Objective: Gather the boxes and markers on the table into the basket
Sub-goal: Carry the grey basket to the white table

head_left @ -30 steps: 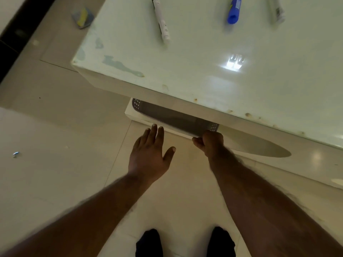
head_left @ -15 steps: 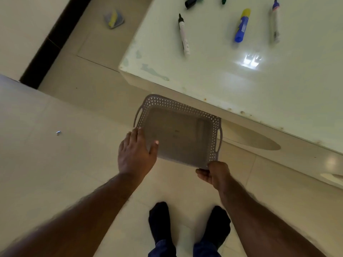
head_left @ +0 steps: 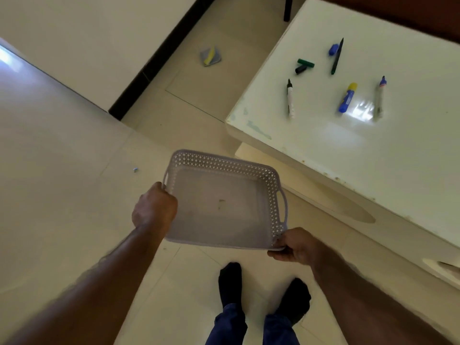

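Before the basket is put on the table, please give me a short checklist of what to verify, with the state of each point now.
1. Left hand grips the basket at its left side: ok.
2. Right hand pinches the near right corner of the basket: ok.
3. Basket holds nothing yet, only a small mark on its floor: ok.
4. Bare table surface near its front edge to set the basket down: ok.
5. Markers lie on the table, for example the black-capped marker and the blue and yellow marker: ok.
6. Boxes to gather: cannot tell, none is in view.
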The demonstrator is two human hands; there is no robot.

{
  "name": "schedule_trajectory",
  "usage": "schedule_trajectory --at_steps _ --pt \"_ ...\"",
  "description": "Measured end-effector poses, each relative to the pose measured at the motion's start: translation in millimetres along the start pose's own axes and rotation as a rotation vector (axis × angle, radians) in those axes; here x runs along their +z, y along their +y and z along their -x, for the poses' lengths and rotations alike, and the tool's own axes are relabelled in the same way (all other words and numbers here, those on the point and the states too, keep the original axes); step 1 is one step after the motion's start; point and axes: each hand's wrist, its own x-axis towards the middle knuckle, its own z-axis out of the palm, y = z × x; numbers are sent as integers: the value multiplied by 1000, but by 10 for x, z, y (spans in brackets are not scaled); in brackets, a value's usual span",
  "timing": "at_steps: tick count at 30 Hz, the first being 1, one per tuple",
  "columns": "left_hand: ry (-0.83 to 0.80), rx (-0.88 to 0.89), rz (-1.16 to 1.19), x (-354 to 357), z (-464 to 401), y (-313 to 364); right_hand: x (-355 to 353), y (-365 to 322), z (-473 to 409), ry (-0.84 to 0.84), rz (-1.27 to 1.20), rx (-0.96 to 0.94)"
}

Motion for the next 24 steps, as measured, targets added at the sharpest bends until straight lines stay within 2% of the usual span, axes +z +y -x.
schedule_trajectory --at_steps 4,7,13,19,24 --pt "116 75 50 -460 5 -64 7 -442 430 7 249 -124" --pt "112 147 81 -706 -46 -72 -63 -725 775 47 420 -203" --pt "159 228 203 -1184 77 128 -314 -964 1327 52 470 -307" --pt "100 303 335 -1112 236 776 -778 -1083 1403 454 355 -598" --pt "22 470 362 -707 367 1532 -1416 -1016 1433 871 345 -649"
